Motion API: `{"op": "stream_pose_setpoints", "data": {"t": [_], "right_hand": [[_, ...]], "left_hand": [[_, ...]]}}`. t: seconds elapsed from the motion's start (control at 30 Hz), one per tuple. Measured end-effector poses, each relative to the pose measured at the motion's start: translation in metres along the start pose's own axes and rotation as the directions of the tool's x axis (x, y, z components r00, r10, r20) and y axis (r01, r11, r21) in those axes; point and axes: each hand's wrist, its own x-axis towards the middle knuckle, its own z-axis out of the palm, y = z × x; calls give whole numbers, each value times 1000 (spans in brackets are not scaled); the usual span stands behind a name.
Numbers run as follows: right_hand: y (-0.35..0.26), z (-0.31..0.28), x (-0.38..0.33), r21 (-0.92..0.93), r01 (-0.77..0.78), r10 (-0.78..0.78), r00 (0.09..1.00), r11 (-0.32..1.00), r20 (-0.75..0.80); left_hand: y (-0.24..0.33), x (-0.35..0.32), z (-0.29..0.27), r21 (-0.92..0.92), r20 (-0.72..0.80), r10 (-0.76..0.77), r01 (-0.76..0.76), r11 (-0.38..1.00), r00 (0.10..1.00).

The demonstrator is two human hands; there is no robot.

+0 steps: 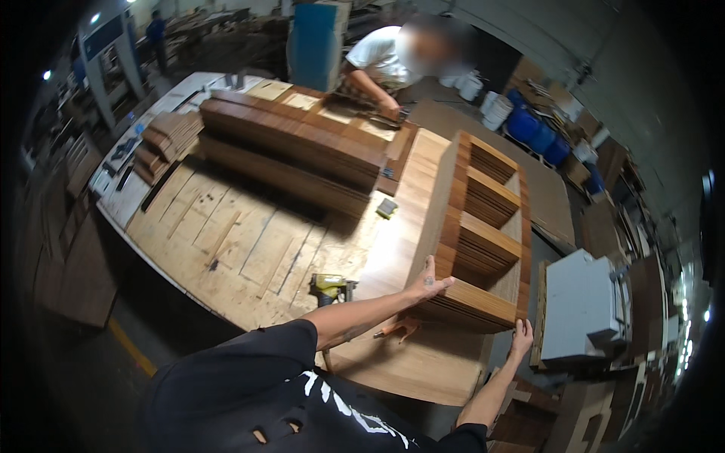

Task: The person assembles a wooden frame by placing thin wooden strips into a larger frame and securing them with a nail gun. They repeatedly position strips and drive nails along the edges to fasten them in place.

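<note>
A tall stack of ladder-like wooden frames [489,235] with crosspieces stands on the right part of the workbench. At its near left corner, my left hand [430,285] presses against the wood, thumb pointing up and the fingers laid along the end piece. My right hand [521,337] holds the near right corner, its fingers at the edge and its palm partly hidden. Just left of my left forearm lies a yellow-green and black nail gun [330,287]. An orange-handled tool [400,328] rests on the bench below that forearm.
Long brown boards [294,147] are stacked across the bench, with shorter wood pieces [168,140] to their left. A small dark block [387,208] sits mid-bench. A co-worker [381,64] leans over the far side. Blue drums [536,132] and white panels [580,306] stand right.
</note>
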Motion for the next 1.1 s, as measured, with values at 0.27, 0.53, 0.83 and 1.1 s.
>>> {"op": "stream_pose_setpoints", "data": {"t": [0.27,0.53,0.83,1.1], "right_hand": [[1,107,-108,-149,207,-254,766,967,-591],[-125,395,-248,-8,415,-414,910,910,20],[-167,534,-204,-149,-159,206,895,976,396],[-139,555,-201,-35,-76,83,957,996,278]], "left_hand": [[-65,-116,-196,-445,106,-234,256,858,966],[-145,-186,-575,-435,-608,-254,-49,899,752],[-78,-130,-841,72,-730,-196,359,931,655],[-136,-96,-927,76,-727,-85,203,976,682]]}}
